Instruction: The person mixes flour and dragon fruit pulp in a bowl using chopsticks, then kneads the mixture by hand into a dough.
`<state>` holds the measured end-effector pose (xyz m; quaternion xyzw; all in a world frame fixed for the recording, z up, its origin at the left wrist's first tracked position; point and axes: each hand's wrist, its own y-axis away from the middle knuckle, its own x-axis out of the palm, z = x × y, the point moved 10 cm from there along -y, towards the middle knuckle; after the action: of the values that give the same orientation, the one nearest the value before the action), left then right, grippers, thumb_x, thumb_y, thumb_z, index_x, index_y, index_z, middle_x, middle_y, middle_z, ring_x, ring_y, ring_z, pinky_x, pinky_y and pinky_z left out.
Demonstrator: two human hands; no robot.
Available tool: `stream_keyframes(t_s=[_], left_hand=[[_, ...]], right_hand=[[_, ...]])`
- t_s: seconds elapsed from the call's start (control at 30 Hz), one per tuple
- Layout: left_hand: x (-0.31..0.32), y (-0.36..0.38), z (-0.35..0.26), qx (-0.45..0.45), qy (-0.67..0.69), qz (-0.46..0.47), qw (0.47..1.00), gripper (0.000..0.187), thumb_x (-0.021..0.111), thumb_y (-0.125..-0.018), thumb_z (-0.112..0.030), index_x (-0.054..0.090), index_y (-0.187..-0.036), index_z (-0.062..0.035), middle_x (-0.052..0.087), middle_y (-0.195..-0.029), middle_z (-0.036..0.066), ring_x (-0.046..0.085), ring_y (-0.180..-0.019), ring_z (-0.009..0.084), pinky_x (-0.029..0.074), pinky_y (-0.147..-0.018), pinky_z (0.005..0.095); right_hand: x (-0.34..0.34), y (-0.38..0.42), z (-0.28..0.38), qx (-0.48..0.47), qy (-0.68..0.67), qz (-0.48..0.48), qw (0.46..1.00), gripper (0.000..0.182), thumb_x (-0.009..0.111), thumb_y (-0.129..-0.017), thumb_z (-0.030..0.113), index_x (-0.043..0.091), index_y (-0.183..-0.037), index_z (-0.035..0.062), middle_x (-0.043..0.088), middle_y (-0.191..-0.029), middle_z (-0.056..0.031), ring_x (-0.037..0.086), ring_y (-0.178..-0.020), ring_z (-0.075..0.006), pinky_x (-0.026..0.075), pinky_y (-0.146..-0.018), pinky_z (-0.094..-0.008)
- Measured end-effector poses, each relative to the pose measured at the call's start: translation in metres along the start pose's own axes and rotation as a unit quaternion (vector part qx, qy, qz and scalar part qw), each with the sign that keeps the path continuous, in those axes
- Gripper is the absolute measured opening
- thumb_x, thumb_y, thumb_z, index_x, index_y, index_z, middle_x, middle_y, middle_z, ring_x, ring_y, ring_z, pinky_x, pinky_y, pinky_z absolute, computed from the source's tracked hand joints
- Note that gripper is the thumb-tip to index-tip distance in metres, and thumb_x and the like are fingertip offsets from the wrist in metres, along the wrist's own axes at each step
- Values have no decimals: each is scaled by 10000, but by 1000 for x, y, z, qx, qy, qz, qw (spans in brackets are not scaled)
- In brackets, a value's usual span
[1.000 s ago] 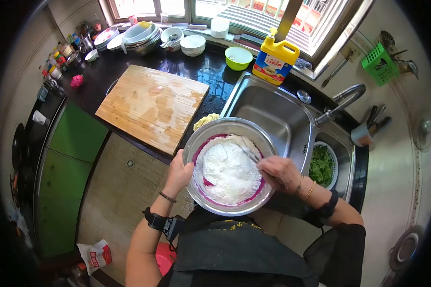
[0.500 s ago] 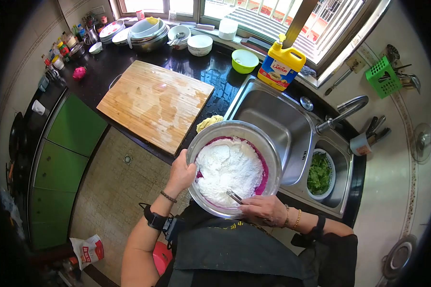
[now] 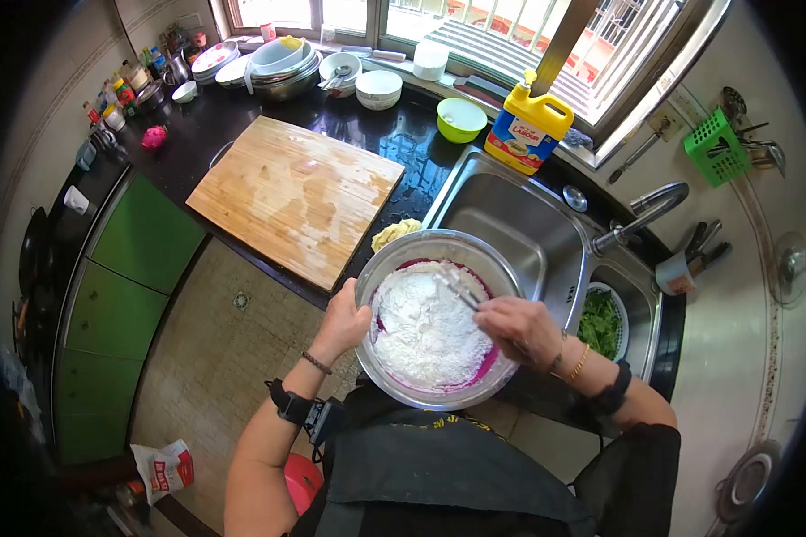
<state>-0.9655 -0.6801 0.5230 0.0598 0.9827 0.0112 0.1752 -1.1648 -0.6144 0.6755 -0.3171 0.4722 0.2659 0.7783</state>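
Observation:
A large metal bowl (image 3: 381,362) is tilted in front of my apron. Inside it, a heap of white flour (image 3: 425,322) covers something magenta that shows around its edge. My left hand (image 3: 345,319) grips the bowl's left rim, thumb over the edge. In my right hand (image 3: 519,329), a pair of chopsticks (image 3: 461,294) is held over the right side of the flour, their tips dusted white and blurred by motion.
Left of the bowl lies a wet wooden cutting board (image 3: 295,197), with a yellow cloth (image 3: 396,234) at the bowl's far rim. To the right are a steel sink (image 3: 497,210) and a basket of leafy greens (image 3: 600,322). A yellow detergent jug (image 3: 524,134) and green bowl (image 3: 461,119) stand behind.
My right hand has lifted from the near rim to the bowl's right side, swinging the chopsticks up and away from me. My left hand keeps its hold on the rim.

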Motion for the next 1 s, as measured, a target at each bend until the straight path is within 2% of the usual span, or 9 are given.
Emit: stream_keyframes(t_s=[0.13, 0.27, 0.33, 0.47, 0.53, 0.7, 0.8, 0.93, 1.0], left_hand=[[-4, 3, -5, -7, -5, -27, 1000, 258, 464, -702, -64, 491, -944, 20, 590, -857, 253, 565, -853, 413, 446, -746, 435], [-5, 4, -3, -9, -11, -38, 999, 264, 467, -704, -79, 497, -948, 15, 592, -855, 257, 560, -857, 423, 442, -751, 452], [-6, 5, -5, -23, -13, -35, 999, 268, 466, -704, -81, 497, -951, 16, 592, -855, 258, 560, -859, 423, 442, -752, 452], [-4, 4, -1, -26, -18, -27, 999, 285, 463, -703, -82, 490, -969, 15, 590, -857, 264, 560, -858, 425, 440, -754, 458], [-4, 3, -2, -22, -22, -25, 999, 290, 464, -701, -81, 485, -975, 14, 588, -856, 268, 560, -855, 427, 439, -754, 460], [-3, 0, 0, -1, -30, -12, 999, 304, 467, -697, -76, 473, -987, 15, 582, -861, 279, 556, -855, 435, 437, -757, 466], [-3, 0, -3, 7, -26, -1, 1000, 291, 470, -695, -69, 469, -972, 21, 578, -851, 280, 553, -856, 440, 438, -754, 468], [-5, 1, -4, -5, -14, -4, 1000, 287, 477, -694, -66, 463, -963, 32, 574, -865, 285, 550, -873, 440, 436, -772, 465], [-4, 1, -2, 1, -13, -6, 1000, 288, 479, -693, -65, 462, -963, 35, 574, -873, 287, 550, -879, 440, 436, -779, 463]], right_hand=[[19, 16, -18, 40, 46, 48, 997, 139, 561, -766, 54, 536, -903, 52, 544, -764, -86, 570, -722, -248, 481, -603, -350], [10, 47, 4, 79, -1, 53, 995, 152, 585, -741, 38, 546, -887, 45, 566, -769, -96, 593, -689, -258, 487, -585, -356], [12, 57, 12, 116, -80, 38, 989, 156, 609, -752, 59, 565, -900, 42, 611, -841, -104, 623, -742, -262, 506, -614, -341], [32, 62, 30, 96, -124, 27, 987, 167, 616, -774, 78, 579, -933, 43, 631, -912, -118, 634, -792, -272, 516, -657, -329], [38, 51, 45, 41, -131, 21, 990, 158, 591, -802, 79, 580, -957, 48, 629, -943, -131, 633, -804, -277, 519, -677, -331], [51, 15, 59, -22, -91, 59, 994, 199, 538, -800, 62, 547, -991, 10, 604, -973, -133, 612, -802, -269, 508, -624, -342], [49, 15, 51, -8, -76, 41, 996, 187, 550, -785, 48, 550, -970, 18, 611, -945, -129, 614, -780, -261, 506, -609, -334], [19, 19, 42, 84, -107, 44, 990, 199, 588, -768, 48, 556, -963, 41, 619, -887, -121, 619, -766, -260, 509, -613, -326], [-1, 10, 48, 60, -98, 26, 993, 194, 588, -782, 70, 553, -972, 54, 618, -893, -109, 621, -788, -257, 513, -645, -317]])
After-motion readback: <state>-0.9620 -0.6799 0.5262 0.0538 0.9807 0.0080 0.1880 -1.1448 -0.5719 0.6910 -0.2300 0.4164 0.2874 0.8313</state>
